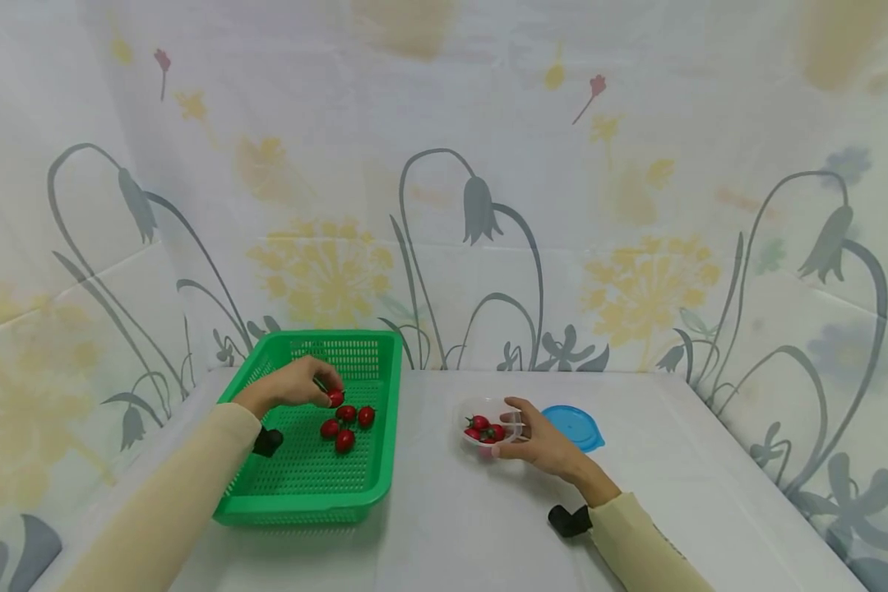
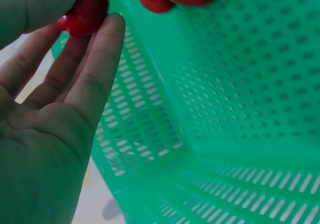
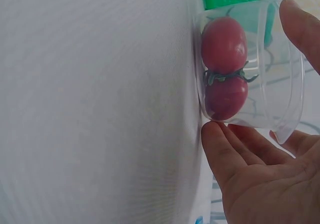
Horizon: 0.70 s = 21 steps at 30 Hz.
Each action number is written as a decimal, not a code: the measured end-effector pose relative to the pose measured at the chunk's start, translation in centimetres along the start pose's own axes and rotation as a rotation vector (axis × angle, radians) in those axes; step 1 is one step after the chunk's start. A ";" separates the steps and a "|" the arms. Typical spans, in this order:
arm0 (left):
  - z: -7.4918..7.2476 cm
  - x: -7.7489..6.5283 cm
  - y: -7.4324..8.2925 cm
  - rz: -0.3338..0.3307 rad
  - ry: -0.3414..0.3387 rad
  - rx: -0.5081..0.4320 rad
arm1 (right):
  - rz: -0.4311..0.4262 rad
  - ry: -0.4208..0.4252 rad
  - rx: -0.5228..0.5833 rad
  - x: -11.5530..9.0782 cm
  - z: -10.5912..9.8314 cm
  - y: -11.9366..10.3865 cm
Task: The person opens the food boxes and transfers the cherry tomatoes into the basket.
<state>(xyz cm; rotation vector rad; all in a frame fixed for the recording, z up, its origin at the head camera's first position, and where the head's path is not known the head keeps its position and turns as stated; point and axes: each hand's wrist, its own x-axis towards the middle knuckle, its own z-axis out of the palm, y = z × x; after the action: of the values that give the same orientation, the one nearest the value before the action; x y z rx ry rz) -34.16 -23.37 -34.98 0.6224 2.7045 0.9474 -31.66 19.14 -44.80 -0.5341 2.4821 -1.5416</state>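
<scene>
Four cherry tomatoes (image 1: 344, 441) lie clustered on the floor of the green plastic basket (image 1: 303, 503). On my head feed, the left hand (image 1: 301, 382) is over the basket, pinching another cherry tomato (image 2: 89, 11) between thumb and fingers. I see the right hand (image 1: 533, 441) gripping a clear plastic tub (image 3: 256, 103), thumb near its rim, fingers against the opposite side. The tub stands on the white tabletop (image 1: 444, 526) with more cherry tomatoes (image 1: 478, 422) inside; a blue lid (image 1: 573, 427) lies just beyond the right hand.

Perforated plastic is noted in the basket (image 1: 296, 503), smooth clear plastic in the tub (image 3: 256, 101); the tomatoes (image 3: 224, 44) are found glossy, the tablecloth (image 3: 100, 103) matt and finely textured.
</scene>
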 end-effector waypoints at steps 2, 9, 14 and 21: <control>0.2 0.1 -0.5 -0.015 -0.008 0.009 | 0.001 0.003 0.000 0.0 0.0 0.0; 0.9 0.4 -1.9 -0.076 -0.015 0.073 | 0.004 -0.004 -0.002 -0.1 0.0 -0.2; 1.0 0.6 -2.0 -0.071 -0.017 0.076 | -0.003 -0.006 0.006 0.0 -0.2 -0.3; 1.4 0.4 -2.2 -0.090 -0.020 0.078 | 0.004 -0.009 -0.009 0.0 -0.1 -0.2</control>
<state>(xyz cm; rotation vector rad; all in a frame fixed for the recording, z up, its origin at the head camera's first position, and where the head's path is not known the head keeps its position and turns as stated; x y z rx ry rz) -34.78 -23.97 -37.53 0.5162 2.7375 0.8129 -31.67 19.19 -44.60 -0.5366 2.4831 -1.5236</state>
